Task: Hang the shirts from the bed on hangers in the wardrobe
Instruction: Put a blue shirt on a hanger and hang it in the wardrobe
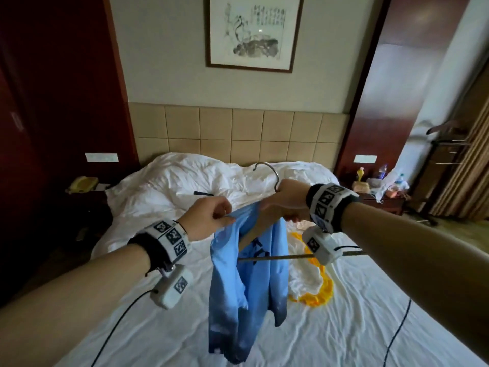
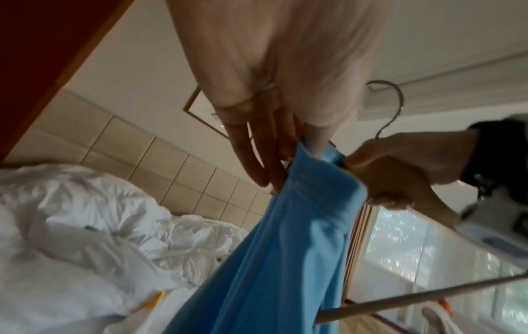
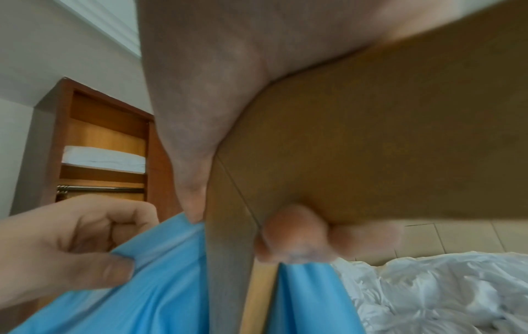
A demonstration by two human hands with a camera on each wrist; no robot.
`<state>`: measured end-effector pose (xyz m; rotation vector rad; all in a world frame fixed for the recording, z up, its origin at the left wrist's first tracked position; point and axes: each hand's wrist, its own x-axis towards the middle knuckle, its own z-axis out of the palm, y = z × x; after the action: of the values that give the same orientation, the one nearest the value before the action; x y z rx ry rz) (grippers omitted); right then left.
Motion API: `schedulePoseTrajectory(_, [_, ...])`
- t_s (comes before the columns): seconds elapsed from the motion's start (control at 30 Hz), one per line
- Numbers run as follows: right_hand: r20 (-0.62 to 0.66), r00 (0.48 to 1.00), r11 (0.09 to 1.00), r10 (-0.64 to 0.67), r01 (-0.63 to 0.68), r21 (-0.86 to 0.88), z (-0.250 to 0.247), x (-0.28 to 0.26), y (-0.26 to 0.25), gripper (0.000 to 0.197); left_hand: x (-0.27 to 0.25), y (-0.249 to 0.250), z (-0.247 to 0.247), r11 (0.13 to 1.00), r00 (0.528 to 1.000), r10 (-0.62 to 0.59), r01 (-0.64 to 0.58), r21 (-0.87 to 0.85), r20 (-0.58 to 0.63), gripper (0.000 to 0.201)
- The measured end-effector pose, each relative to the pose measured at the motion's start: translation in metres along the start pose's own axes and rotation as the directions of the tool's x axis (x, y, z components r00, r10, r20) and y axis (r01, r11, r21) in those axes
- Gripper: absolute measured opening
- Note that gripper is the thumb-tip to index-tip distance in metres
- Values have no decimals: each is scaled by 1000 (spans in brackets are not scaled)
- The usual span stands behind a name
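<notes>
A light blue shirt hangs in the air over the bed, partly drawn onto a wooden hanger with a metal hook. My left hand pinches the shirt's neck edge on the left. My right hand grips the top of the hanger just under the hook. From the left wrist, the blue shirt runs down from my left hand's fingers. From the right wrist, the hanger's wood fills my palm. A white and yellow shirt lies on the sheet behind.
The open wardrobe shows a rail under a shelf with folded white bedding. A crumpled duvet lies against the headboard. Nightstands flank the bed, with a yellow phone on the left and bottles on the right. Cables trail over the sheet.
</notes>
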<state>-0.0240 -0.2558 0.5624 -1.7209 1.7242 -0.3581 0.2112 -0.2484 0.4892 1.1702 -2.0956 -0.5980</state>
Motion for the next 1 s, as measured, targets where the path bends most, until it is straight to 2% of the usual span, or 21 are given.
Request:
schedulePoseTrajectory(0.1, [-3, 1000, 998, -1, 1, 70, -7, -1, 2, 73, 8, 6, 4, 995, 983, 73, -60, 77, -170, 22])
schedulePoseTrajectory(0.17, [-4, 1000, 998, -18, 18, 58, -15, -2, 1, 63, 12, 8, 8, 986, 941, 152, -122, 116, -303, 27])
schedulePoseTrajectory(0.2, [-7, 1000, 998, -23, 23, 50, -18, -3, 0, 55, 12, 11, 9, 970, 924, 221, -173, 173, -312, 30])
schedulePoseTrajectory(0.23, [-12, 999, 998, -30, 31, 48, -21, -4, -1, 51, 12, 13, 10, 939, 922, 295, -231, 256, -252, 32])
schedulePoseTrajectory(0.27, [-21, 999, 998, -33, 34, 59, -24, -5, 0, 50, 12, 13, 12, 886, 929, 349, -283, 369, -126, 34])
schedulePoseTrajectory(0.3, [-35, 999, 996, -32, 34, 81, -28, -5, 2, 50, 11, 10, 12, 811, 940, 341, -312, 494, 35, 34])
schedulePoseTrajectory(0.33, [-47, 999, 995, -28, 32, 95, -31, -5, 5, 51, 9, 7, 9, 734, 951, 259, -309, 605, 170, 33])
schedulePoseTrajectory(0.37, [-49, 998, 995, -25, 30, 96, -34, -4, 10, 54, 7, 4, 4, 663, 960, 157, -277, 695, 233, 33])
schedulePoseTrajectory(0.43, [-38, 999, 996, -18, 21, 84, -38, -2, 18, 60, 1, 3, -7, 538, 973, -7, -190, 821, 229, 39])
schedulePoseTrajectory(0.5, [-23, 1000, 997, -15, 17, 80, -37, 0, 25, 60, 2, 13, -13, 489, 968, -147, -106, 866, 202, 55])
schedulePoseTrajectory(0.53, [-16, 1000, 996, -17, 18, 87, -34, 1, 28, 59, 7, 15, -15, 545, 958, -203, -63, 836, 204, 62])
schedulePoseTrajectory(0.6, [-4, 1000, 995, -16, 16, 97, -28, 0, 31, 56, 21, 20, -15, 736, 903, -314, 36, 676, 293, 75])
schedulePoseTrajectory(0.63, [3, 1000, 994, -16, 16, 113, -25, 1, 34, 57, 28, 18, -16, 802, 870, -345, 78, 593, 353, 83])
schedulePoseTrajectory(0.67, [13, 1000, 992, -16, 14, 123, -24, 1, 36, 59, 34, 14, -17, 832, 853, -355, 102, 546, 382, 86])
schedulePoseTrajectory(0.77, [7, 1000, 991, -22, 20, 133, -28, -4, 47, 56, 44, 29, -20, 839, 853, -348, 98, 536, 388, 74])
schedulePoseTrajectory(0.9, [-77, 996, 956, -47, 67, 286, -68, -28, 71, 48, 59, 39, -24, 771, 914, -300, 64, 633, 273, 57])
schedulePoseTrajectory(1.0, [-180, 983, 837, -29, 122, 534, -105, -47, 98, 80, 68, 43, -22, 752, 898, -345, 91, 653, 272, 50])
